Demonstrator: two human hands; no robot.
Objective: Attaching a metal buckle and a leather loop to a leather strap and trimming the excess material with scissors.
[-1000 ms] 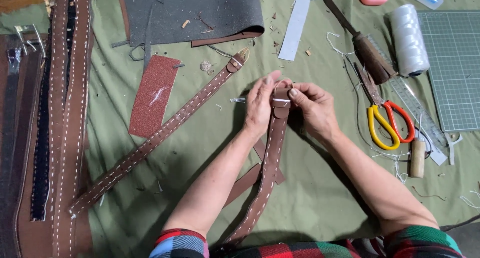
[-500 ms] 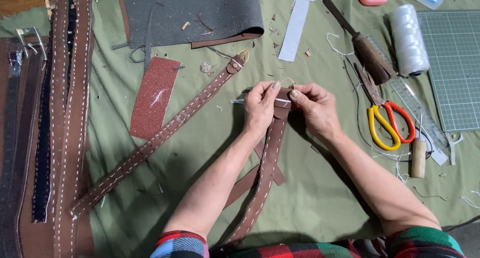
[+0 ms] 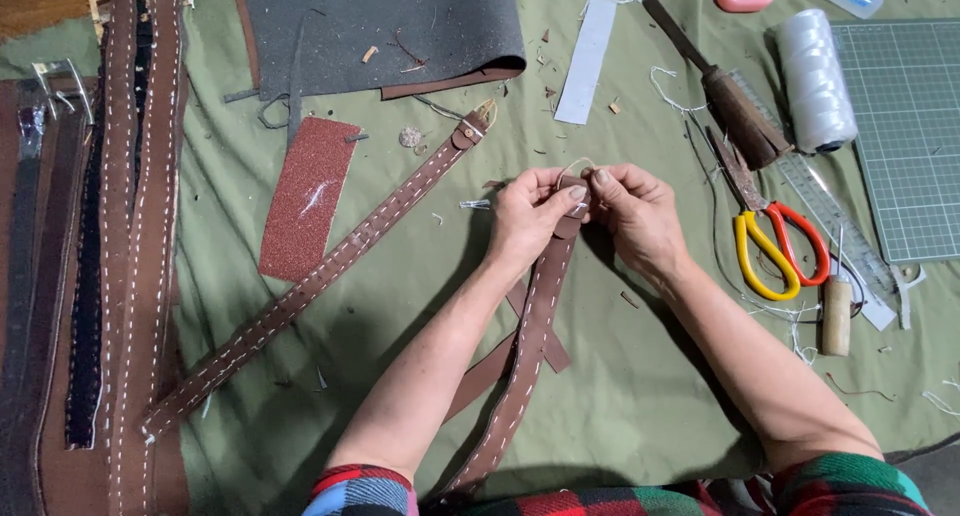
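Observation:
My left hand [image 3: 528, 219] and my right hand [image 3: 634, 212] meet at the top end of a brown stitched leather strap [image 3: 528, 346], pinching it between fingers and thumbs. A small metal ring [image 3: 574, 164] shows just above the fingertips at that end. The strap runs down toward me between my forearms, over a plain brown strip [image 3: 486, 370]. A thin metal needle or pin [image 3: 474, 205] sticks out to the left of my left hand.
A second stitched strap [image 3: 318, 281] lies diagonally at left, by a red sandpaper sheet [image 3: 310, 196]. More straps [image 3: 130, 226] are stacked far left. Yellow-and-red scissors [image 3: 778, 244], an awl [image 3: 836, 314], a thread spool [image 3: 814, 80], a ruler and a cutting mat [image 3: 905, 136] sit right. Dark leather [image 3: 390, 26] lies above.
Both hands have stayed at the strap end with small finger shifts. The metal ring now shows above the fingertips.

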